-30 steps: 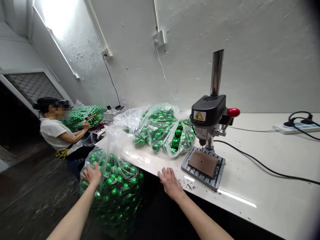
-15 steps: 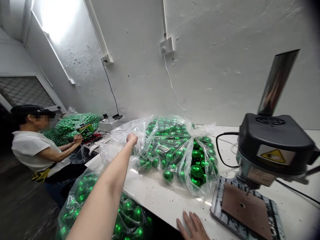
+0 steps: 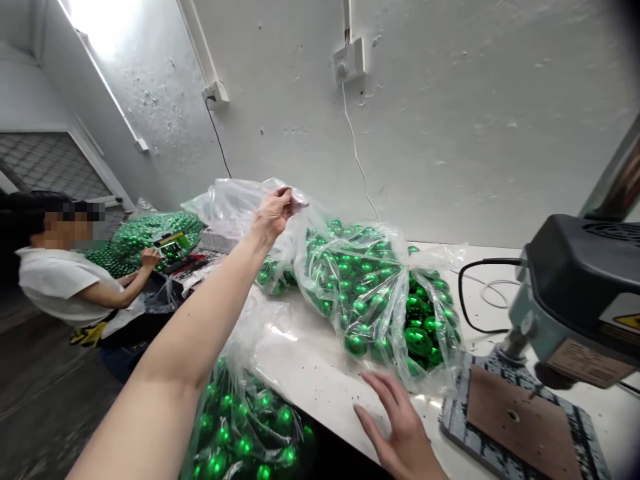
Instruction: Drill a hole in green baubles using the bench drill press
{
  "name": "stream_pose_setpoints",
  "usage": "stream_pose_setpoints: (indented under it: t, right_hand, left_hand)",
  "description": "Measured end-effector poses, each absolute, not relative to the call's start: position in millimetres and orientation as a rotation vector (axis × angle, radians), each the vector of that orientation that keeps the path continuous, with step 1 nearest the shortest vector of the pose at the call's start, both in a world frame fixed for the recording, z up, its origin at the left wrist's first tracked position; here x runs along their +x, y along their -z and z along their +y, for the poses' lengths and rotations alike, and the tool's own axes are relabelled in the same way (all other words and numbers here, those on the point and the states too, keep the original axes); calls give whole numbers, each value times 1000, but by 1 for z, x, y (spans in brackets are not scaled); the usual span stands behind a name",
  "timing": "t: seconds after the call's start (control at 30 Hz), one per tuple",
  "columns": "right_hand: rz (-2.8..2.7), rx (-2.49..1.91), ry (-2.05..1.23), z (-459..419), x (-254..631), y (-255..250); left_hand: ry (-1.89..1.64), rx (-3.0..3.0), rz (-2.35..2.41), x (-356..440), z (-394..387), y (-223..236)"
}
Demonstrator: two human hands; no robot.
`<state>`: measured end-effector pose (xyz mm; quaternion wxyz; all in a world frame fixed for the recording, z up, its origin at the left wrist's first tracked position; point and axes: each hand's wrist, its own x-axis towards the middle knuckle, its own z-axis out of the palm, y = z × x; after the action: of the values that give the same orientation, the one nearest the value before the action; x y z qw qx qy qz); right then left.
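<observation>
My left hand (image 3: 277, 208) is closed on the gathered edge of a clear plastic bag (image 3: 235, 205), lifted above the table. Shiny green balls (image 3: 367, 280) fill the bag on the table to the right of that hand; folds of film overlap, so I cannot tell where one bag ends and another begins. My right hand (image 3: 400, 427) is open over the table's front edge, fingers spread, just in front of the filled bag and holding nothing. Another clear bag of green balls (image 3: 245, 427) hangs low, below the table edge, partly behind my left arm.
A bench drill (image 3: 580, 300) stands at the right, its base (image 3: 520, 420) bearing a brown board. A black cable (image 3: 463, 300) loops beside it. At the left a person in a white top (image 3: 65, 287) works near a big bag of green balls (image 3: 145, 237).
My left hand has risen, drawing the bag's plastic up with it. My right hand has lifted off the table and moved slightly forward. The view has shifted left.
</observation>
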<state>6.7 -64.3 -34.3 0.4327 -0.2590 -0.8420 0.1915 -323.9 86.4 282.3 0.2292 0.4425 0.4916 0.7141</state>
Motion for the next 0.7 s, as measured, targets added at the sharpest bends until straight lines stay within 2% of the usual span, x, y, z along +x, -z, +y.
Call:
stream_pose_setpoints:
  t: [0.07,0.13,0.2,0.27,0.33,0.37,0.47,0.53,0.6,0.7]
  right_hand:
    - [-1979,-464,-434,-45,-22,-20]
    - [-1829,-387,-257,-20,-56,-73]
    - [-1725,-569,-242,13,-89,-117]
    - [-1682,-824,-445,49,-116,-147]
    - [-1505,-816,-827,83,-137,-161]
    - [-1463,-790,-918,98,-145,-163]
    - [-1286,-700,-1094,126,-155,-157]
    - [-1119,-650,-1152,134,-152,-154]
    - [-969,-599,-1188,138,-145,-156]
    - [-815,-544,-1242,143,-134,-166]
  left_hand:
    - [-1833,1301,1237,-299,82,-275]
    - [-1697,1400,1186,-276,74,-266]
    - [-1545,1535,1135,-255,61,-258]
    - [-1378,1677,1123,-241,44,-253]
    - [-1281,1807,1200,-238,25,-251]
    - [-1283,1870,1282,-241,16,-251]
    - [-1581,1943,1757,-273,-7,-247]
    - [-1793,1726,2259,-305,-15,-236]
    - [-1589,1425,2674,-336,-15,-213]
    - [-1248,1236,2778,-363,-3,-164]
